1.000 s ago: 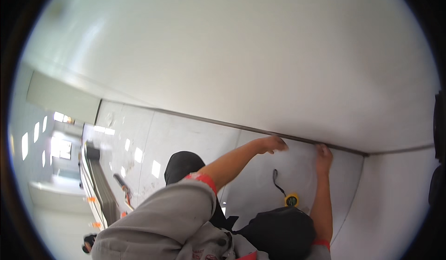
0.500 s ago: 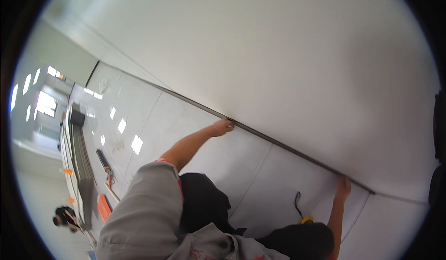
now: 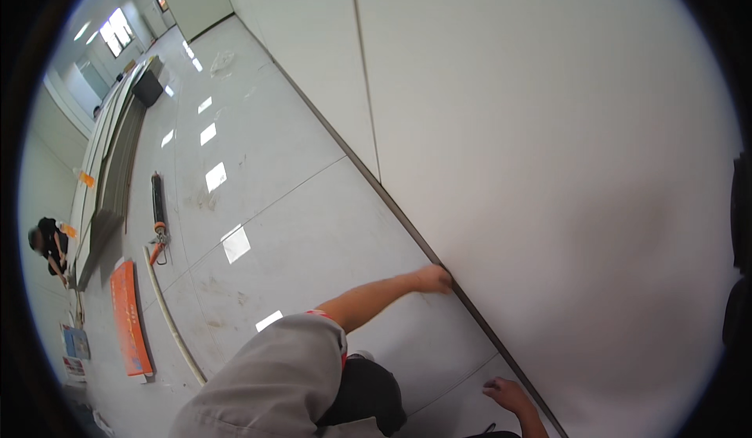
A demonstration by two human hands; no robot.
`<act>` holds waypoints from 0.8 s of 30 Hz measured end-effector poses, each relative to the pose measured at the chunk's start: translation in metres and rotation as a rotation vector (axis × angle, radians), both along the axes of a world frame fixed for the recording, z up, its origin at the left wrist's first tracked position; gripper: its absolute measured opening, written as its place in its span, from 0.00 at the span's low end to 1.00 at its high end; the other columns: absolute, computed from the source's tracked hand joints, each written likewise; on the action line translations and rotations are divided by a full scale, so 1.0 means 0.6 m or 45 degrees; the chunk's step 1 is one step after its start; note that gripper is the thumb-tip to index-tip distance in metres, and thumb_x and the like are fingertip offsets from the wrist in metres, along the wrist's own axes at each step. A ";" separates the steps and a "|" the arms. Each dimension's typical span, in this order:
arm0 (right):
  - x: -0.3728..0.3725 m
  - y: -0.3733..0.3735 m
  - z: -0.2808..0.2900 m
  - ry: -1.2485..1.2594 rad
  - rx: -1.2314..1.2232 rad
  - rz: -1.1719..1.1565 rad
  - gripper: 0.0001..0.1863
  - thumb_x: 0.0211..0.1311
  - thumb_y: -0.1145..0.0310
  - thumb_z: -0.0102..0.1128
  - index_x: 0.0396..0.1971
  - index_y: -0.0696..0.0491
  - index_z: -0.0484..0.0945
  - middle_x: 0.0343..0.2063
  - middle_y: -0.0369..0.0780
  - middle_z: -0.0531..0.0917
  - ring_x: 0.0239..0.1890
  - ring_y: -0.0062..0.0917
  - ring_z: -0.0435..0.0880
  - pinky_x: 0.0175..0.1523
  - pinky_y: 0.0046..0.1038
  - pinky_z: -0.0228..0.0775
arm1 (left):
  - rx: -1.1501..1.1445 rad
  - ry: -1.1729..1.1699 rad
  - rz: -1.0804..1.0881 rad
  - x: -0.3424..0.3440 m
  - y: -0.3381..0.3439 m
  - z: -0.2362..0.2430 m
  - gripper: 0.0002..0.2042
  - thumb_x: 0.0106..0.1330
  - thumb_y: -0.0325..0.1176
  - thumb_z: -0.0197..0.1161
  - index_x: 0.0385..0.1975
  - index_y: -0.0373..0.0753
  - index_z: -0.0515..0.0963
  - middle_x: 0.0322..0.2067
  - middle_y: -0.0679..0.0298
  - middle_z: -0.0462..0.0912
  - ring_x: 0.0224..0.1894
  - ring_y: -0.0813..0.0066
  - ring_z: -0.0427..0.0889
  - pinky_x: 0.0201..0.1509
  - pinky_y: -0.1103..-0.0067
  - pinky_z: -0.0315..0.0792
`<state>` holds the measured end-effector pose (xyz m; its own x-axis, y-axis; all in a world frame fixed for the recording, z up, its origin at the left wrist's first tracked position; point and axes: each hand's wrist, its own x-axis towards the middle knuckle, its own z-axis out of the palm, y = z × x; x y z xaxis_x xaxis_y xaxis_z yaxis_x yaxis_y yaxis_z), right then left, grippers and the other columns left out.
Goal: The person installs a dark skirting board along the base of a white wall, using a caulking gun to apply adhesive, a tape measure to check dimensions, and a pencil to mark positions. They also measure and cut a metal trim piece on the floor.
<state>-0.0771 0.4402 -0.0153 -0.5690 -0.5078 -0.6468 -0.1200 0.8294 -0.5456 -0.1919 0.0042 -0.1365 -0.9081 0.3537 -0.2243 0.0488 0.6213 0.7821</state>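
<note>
A dark skirting strip [image 3: 392, 203] runs along the foot of the white wall panel [image 3: 548, 164], slanting down to the right. My left hand [image 3: 433, 279] is at the strip, fingers curled in against it and slightly blurred. Lower down, my right hand [image 3: 507, 393] hovers over the floor beside the strip, apart from it. Its fingers are loosely bent, and nothing shows in them. A short black loop [image 3: 489, 428] peeks out near the lower edge below that hand.
A caulking gun [image 3: 159, 215] lies on the shiny tiled floor [image 3: 298, 227] at left. Near it are a pale long tube [image 3: 168, 313] and an orange flat box [image 3: 129, 317]. Long stacked panels [image 3: 117, 180] stretch along the far left, where another person [image 3: 53, 242] bends over.
The view has swung left, showing more floor. My right hand has come off the strip; my left hand stays at it. The yellow tape measure has dropped from view.
</note>
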 end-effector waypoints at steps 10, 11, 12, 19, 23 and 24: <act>-0.024 -0.279 -0.127 0.222 0.334 0.168 0.21 0.63 0.53 0.64 0.37 0.60 0.78 0.41 0.52 0.83 0.45 0.46 0.82 0.52 0.42 0.74 | 0.155 -0.004 0.897 -0.105 -0.411 0.028 0.15 0.52 0.40 0.74 0.34 0.36 0.87 0.38 0.56 0.86 0.40 0.60 0.83 0.47 0.71 0.74; -0.017 -0.300 -0.136 0.344 0.347 0.172 0.21 0.63 0.54 0.64 0.37 0.60 0.77 0.41 0.53 0.82 0.46 0.46 0.81 0.52 0.43 0.73 | 0.220 0.002 0.905 -0.105 -0.419 0.031 0.14 0.53 0.39 0.74 0.34 0.35 0.87 0.37 0.56 0.86 0.41 0.62 0.83 0.47 0.71 0.74; -0.022 -0.309 -0.140 0.336 0.347 0.157 0.20 0.61 0.55 0.65 0.37 0.60 0.77 0.41 0.53 0.81 0.46 0.47 0.81 0.52 0.44 0.73 | 0.284 0.010 0.912 -0.105 -0.422 0.034 0.14 0.54 0.38 0.73 0.34 0.34 0.86 0.36 0.57 0.86 0.41 0.64 0.83 0.48 0.72 0.74; -0.024 -0.321 -0.133 0.172 0.449 0.098 0.21 0.55 0.58 0.71 0.36 0.60 0.76 0.39 0.53 0.80 0.45 0.48 0.80 0.52 0.46 0.72 | 0.427 -0.153 0.863 -0.103 -0.461 0.028 0.11 0.54 0.34 0.73 0.33 0.35 0.87 0.32 0.59 0.87 0.39 0.68 0.82 0.48 0.74 0.74; -0.030 -0.311 -0.157 0.226 0.392 0.124 0.21 0.54 0.59 0.72 0.34 0.60 0.74 0.37 0.52 0.80 0.44 0.47 0.80 0.51 0.46 0.73 | 0.241 -0.081 0.846 -0.137 -0.524 0.031 0.13 0.50 0.35 0.74 0.35 0.38 0.88 0.33 0.57 0.88 0.37 0.65 0.85 0.46 0.73 0.76; -0.037 -0.304 -0.165 0.249 0.399 0.157 0.20 0.54 0.59 0.71 0.34 0.60 0.74 0.37 0.53 0.80 0.44 0.48 0.80 0.51 0.46 0.72 | 0.196 -0.029 0.806 -0.147 -0.524 0.031 0.13 0.50 0.35 0.74 0.35 0.38 0.88 0.32 0.57 0.88 0.36 0.65 0.85 0.46 0.73 0.76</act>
